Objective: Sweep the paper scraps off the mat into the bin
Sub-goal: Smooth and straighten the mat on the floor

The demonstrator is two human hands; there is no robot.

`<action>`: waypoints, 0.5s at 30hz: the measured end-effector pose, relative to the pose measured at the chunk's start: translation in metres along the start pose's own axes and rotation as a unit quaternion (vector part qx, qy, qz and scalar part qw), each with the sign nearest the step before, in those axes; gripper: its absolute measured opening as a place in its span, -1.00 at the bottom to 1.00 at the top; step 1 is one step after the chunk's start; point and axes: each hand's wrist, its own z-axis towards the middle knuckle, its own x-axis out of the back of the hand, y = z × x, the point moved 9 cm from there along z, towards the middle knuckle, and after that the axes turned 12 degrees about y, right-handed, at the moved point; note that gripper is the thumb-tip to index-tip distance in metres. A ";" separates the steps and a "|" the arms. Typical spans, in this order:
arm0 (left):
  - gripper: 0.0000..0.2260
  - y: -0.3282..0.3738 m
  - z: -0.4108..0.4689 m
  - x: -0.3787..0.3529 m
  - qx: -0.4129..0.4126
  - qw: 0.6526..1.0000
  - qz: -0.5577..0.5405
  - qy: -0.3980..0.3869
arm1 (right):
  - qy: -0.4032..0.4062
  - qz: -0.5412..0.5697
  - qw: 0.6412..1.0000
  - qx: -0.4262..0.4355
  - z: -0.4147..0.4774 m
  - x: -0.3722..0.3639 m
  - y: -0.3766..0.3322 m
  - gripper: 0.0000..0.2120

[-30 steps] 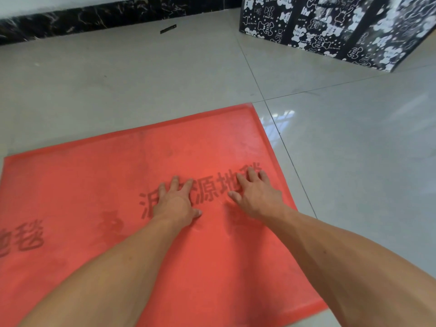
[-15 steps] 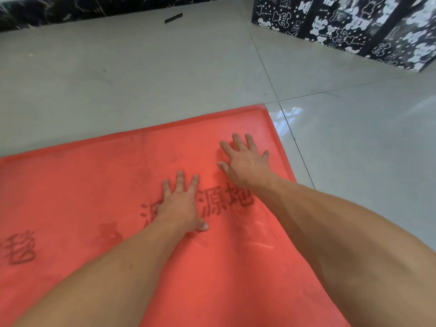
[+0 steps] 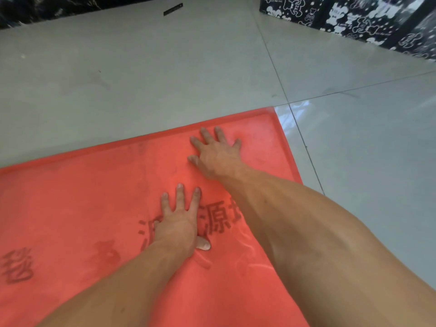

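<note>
A red mat (image 3: 77,208) with dark printed characters lies on the tiled floor and fills the lower left of the view. My left hand (image 3: 178,223) rests flat on the mat's middle, fingers spread, holding nothing. My right hand (image 3: 215,153) lies flat further out, near the mat's far right corner, fingers apart and pointing at the far edge. No paper scraps and no bin show in the view.
Grey floor tiles (image 3: 354,149) surround the mat. A black-and-white patterned box (image 3: 354,17) stands at the far right. A small dark strip (image 3: 173,9) lies on the floor near a dark marble skirting (image 3: 47,8) at the back.
My right hand has slid forward across the mat, from beside the left hand to near the far right corner. The left hand has stayed in place.
</note>
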 end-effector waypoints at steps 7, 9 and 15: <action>0.20 0.001 -0.001 0.000 0.007 1.000 0.010 -0.015 | 0.007 0.011 1.000 -0.014 0.002 0.007 0.012 -0.40; 0.20 0.001 -0.001 0.000 0.009 1.000 0.009 -0.020 | 0.011 -0.004 1.000 -0.010 0.003 0.010 0.018 -0.41; 0.20 0.000 -0.003 -0.002 0.014 0.999 -0.003 -0.038 | 0.027 -0.050 0.998 -0.023 0.007 0.019 0.056 -0.42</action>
